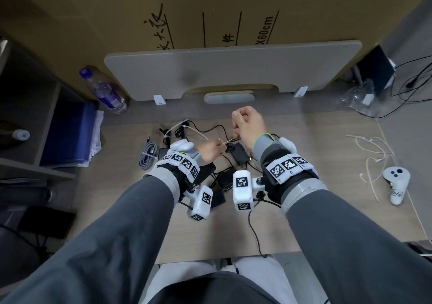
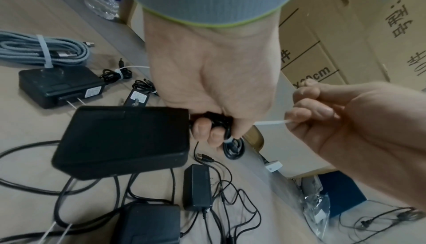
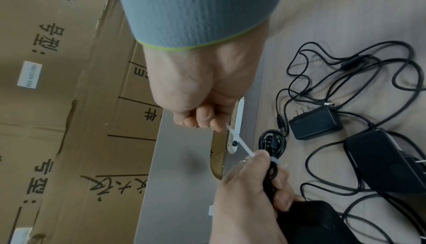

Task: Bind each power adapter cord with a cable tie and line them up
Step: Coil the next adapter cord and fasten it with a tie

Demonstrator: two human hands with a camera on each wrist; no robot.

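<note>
My left hand (image 1: 218,148) grips a small coil of black cord (image 2: 229,138) that belongs to a black power adapter (image 2: 124,142) right beside the hand. A white cable tie (image 2: 269,122) is looped round the coil. My right hand (image 1: 237,126) is up and to the right of the left hand and pinches the tie's tail (image 3: 239,142) in curled fingers, with the tail stretched straight between both hands. In the right wrist view the coil (image 3: 273,142) sticks out past the left hand's fingers (image 3: 280,178).
A tied grey braided cable (image 1: 147,155) and tied adapters (image 2: 60,85) lie at the left. Loose adapters (image 3: 315,122) (image 3: 387,160) with tangled cords lie under the hands. Spare ties (image 1: 371,161) and a white controller (image 1: 396,182) lie at the right, a water bottle (image 1: 102,91) at the back left.
</note>
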